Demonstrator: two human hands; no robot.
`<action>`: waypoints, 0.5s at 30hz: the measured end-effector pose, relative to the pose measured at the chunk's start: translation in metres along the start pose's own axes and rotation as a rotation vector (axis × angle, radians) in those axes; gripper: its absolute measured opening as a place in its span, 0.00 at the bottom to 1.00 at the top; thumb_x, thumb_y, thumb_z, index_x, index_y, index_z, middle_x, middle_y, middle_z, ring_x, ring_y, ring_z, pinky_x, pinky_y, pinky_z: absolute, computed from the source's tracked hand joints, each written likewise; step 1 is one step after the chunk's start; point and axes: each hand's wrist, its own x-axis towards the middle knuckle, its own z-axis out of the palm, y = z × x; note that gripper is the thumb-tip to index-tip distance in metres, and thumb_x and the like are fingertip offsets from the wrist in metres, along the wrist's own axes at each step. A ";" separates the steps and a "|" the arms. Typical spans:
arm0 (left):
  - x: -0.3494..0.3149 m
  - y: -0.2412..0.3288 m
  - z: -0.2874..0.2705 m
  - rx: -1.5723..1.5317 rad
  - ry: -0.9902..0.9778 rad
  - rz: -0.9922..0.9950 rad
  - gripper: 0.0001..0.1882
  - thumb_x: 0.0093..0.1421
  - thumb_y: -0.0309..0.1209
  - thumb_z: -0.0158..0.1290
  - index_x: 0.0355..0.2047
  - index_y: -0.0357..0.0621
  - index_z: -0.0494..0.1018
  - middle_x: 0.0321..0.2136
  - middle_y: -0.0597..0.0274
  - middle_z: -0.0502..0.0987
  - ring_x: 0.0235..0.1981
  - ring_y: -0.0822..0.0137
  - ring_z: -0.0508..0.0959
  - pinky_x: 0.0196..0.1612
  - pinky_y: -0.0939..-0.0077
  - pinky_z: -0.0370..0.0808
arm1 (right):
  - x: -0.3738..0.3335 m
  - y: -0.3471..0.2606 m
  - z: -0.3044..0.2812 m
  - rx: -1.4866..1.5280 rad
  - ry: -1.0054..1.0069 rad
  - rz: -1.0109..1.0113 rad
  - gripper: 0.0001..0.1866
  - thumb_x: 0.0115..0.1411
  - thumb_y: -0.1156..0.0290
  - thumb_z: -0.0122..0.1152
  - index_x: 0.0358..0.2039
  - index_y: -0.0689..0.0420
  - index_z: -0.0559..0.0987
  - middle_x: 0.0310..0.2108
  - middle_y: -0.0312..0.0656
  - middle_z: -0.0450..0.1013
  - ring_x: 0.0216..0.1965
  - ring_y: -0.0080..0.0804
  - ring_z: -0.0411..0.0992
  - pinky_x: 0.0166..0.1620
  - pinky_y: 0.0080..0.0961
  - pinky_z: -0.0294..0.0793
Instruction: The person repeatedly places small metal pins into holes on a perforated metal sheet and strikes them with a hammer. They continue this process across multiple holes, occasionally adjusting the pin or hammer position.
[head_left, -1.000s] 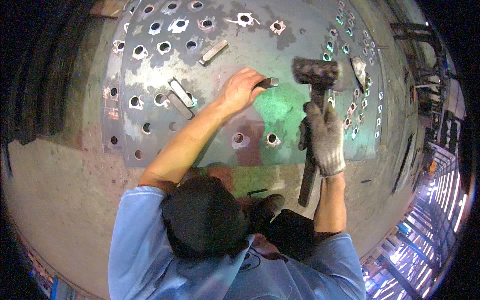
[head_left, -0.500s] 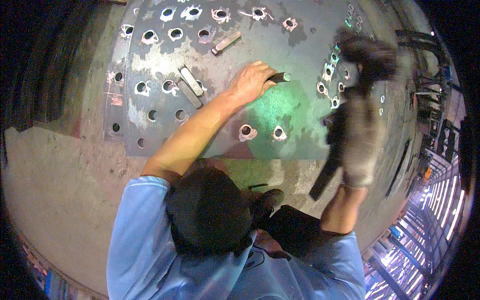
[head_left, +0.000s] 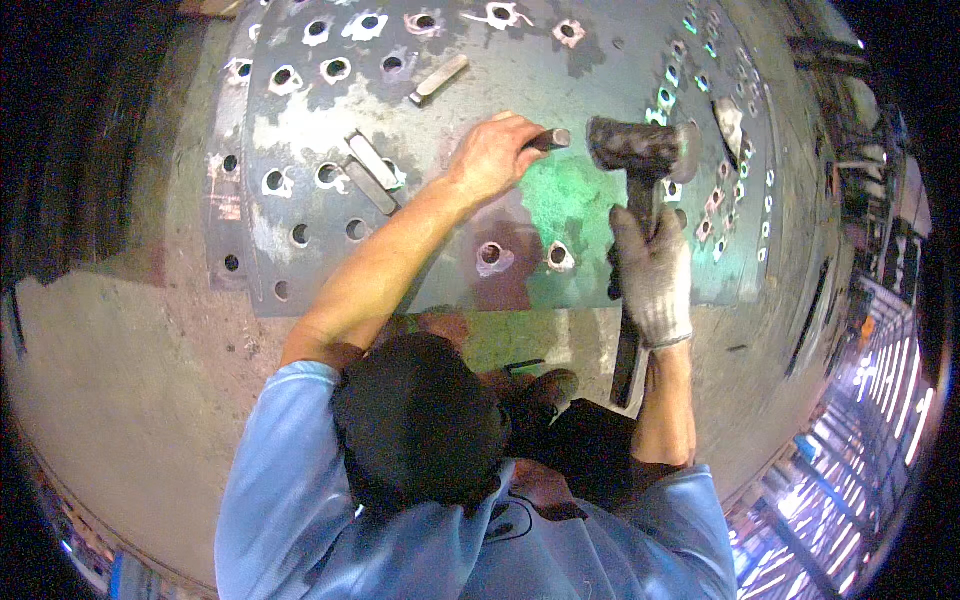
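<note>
My bare left hand (head_left: 495,155) rests on a large steel plate (head_left: 500,95), its fingers closed round a short metal bar (head_left: 552,139). The bar's blunt end sticks out to the right; its other end is hidden in the hand, so whether it is a chisel or a punch cannot be made out. My right hand (head_left: 655,280), in a light knit glove, grips a hammer (head_left: 640,150) by its dark handle. The hammer's thick black head lies just right of the bar's end, apart from it. The handle's tail hangs down past my wrist.
Ragged-rimmed holes (head_left: 492,254) dot the plate. Loose metal bars lie on it: one (head_left: 439,78) farther up, two (head_left: 371,186) side by side left of my forearm. A pale crumpled piece (head_left: 729,130) lies at the right. Concrete floor (head_left: 150,380) surrounds the plate.
The hammer and my right hand, blurred and farther right before, have swung left toward the bar's end. My left hand still holds the bar in nearly the same place.
</note>
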 end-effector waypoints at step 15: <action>-0.018 0.018 -0.043 0.043 0.252 -0.236 0.15 0.54 0.33 0.69 0.34 0.35 0.79 0.29 0.52 0.79 0.29 0.57 0.78 0.33 0.67 0.74 | 0.134 0.088 0.024 -0.355 0.316 0.074 0.24 0.60 0.46 0.63 0.45 0.55 0.79 0.37 0.55 0.81 0.40 0.57 0.79 0.44 0.48 0.77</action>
